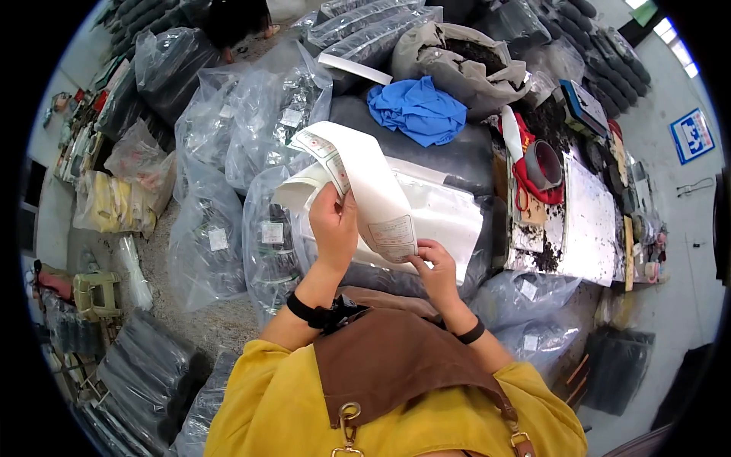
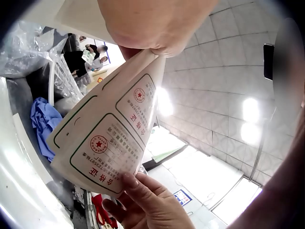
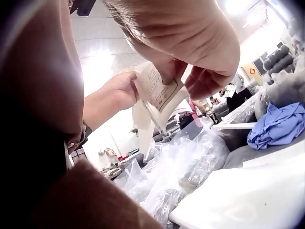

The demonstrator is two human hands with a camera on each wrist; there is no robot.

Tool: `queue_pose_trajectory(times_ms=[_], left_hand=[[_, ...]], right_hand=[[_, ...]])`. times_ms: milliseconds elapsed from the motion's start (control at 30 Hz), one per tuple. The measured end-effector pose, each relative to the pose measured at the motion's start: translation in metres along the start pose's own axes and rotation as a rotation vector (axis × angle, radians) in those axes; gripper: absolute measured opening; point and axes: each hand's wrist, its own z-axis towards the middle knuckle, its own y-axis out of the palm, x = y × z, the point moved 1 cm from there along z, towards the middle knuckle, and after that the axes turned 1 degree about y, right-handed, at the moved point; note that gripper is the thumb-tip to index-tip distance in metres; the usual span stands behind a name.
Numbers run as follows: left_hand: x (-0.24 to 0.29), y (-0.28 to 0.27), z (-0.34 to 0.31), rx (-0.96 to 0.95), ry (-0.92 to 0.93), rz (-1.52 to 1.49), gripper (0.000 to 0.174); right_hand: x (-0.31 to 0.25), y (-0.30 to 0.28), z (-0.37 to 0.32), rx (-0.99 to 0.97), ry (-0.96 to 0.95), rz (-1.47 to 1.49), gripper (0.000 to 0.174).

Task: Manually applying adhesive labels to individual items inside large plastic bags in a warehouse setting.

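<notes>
Both hands hold up a curling white strip of printed labels [image 1: 369, 179] over the work surface. My left hand [image 1: 335, 225] pinches it at one edge. Lower on the strip, my right hand [image 1: 438, 270] pinches the corner beside a printed label, thumb on the face. In the left wrist view the labels [image 2: 112, 143] show green frames, red round seals with a star and Chinese characters. Beneath the hands, white sheets [image 1: 449, 221] lie on a black plastic-wrapped bundle [image 1: 476, 156]. A crumpled blue cloth [image 1: 417, 110] rests on the bundle's far side.
Clear plastic bags with white tags [image 1: 205, 206] crowd the left. An open sack of dark soil-like material [image 1: 461, 65] stands behind the cloth. At right, a white board [image 1: 590, 221] carries a tape roll [image 1: 543, 165] and red-handled scissors [image 1: 521, 186]. Another person [image 1: 236, 23] is at the back.
</notes>
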Motion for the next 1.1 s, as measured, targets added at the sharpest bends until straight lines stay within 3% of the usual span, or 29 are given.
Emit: queue_pose_trajectory(times_ms=[67, 100, 133, 167, 200, 233, 300, 367, 467, 600, 700, 867, 1000, 1100], left_hand=[[0.001, 0.009, 0.003, 0.024, 0.049, 0.061, 0.018], [0.002, 0.015, 0.006, 0.022, 0.032, 0.036, 0.018], [0.005, 0.019, 0.006, 0.022, 0.009, 0.011, 0.018], [0.010, 0.024, 0.003, -0.017, -0.118, -0.088, 0.018], [0.011, 0.032, 0.000, -0.011, -0.122, -0.081, 0.018], [0.010, 0.040, -0.002, 0.007, -0.190, -0.269, 0.019], [0.010, 0.050, -0.004, 0.014, -0.328, -0.639, 0.026], [0.017, 0.054, -0.004, -0.001, -0.366, -0.679, 0.026], [0.025, 0.056, -0.001, -0.026, -0.383, -0.727, 0.026], [0.027, 0.058, 0.002, -0.006, -0.379, -0.669, 0.024], [0.023, 0.054, 0.004, 0.079, -0.498, -0.734, 0.022], [0.014, 0.039, 0.003, 0.090, -0.504, -0.694, 0.020], [0.006, 0.029, 0.001, 0.109, -0.391, -0.509, 0.017], [0.004, 0.021, -0.001, 0.074, -0.325, -0.279, 0.013]], right_hand=[[0.003, -0.017, 0.008, -0.153, 0.183, 0.084, 0.008], [0.011, -0.022, 0.010, -0.234, 0.178, 0.321, 0.006], [0.018, -0.027, 0.013, -0.246, 0.175, 0.324, 0.006], [0.023, -0.031, 0.013, -0.291, 0.293, 0.557, 0.006], [0.024, -0.034, 0.013, -0.330, 0.415, 0.790, 0.007], [0.016, -0.037, 0.014, -0.306, 0.505, 1.010, 0.013], [0.018, -0.038, 0.027, -0.252, 0.540, 1.092, 0.016], [0.019, -0.039, 0.041, -0.231, 0.543, 1.246, 0.030], [0.004, -0.042, 0.049, -0.204, 0.629, 1.418, 0.037], [0.013, -0.042, 0.061, -0.224, 0.448, 1.362, 0.040], [0.013, -0.045, 0.071, -0.164, 0.456, 1.270, 0.028], [0.015, -0.047, 0.080, -0.118, 0.377, 1.139, 0.016], [0.014, -0.048, 0.081, -0.002, 0.301, 1.076, 0.006], [0.013, -0.044, 0.074, -0.079, 0.383, 1.033, 0.014]])
